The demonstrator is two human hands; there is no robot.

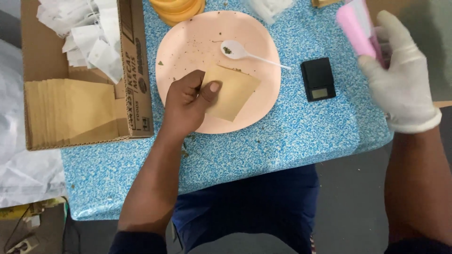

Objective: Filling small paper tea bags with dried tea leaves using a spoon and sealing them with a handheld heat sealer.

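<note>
My left hand (188, 103), bare, pinches a tan square paper pouch (233, 91) by its left edge, holding it over a pink plate (188, 47). A white plastic spoon (245, 52) with a bit of green-brown crumbs lies on the plate just beyond the pouch. My right hand (400, 80) wears a white glove and is raised at the right edge of the table, next to a blurred pink and white object (355, 28); whether it grips that object is unclear.
A small black pocket scale (318, 79) sits right of the plate on the blue speckled tablecloth (282, 141). A cardboard box (136, 70) at left holds a stack of tan pouches (70, 110) and white paper sachets (89, 33). Stacked orange plates (179, 9) are at the top.
</note>
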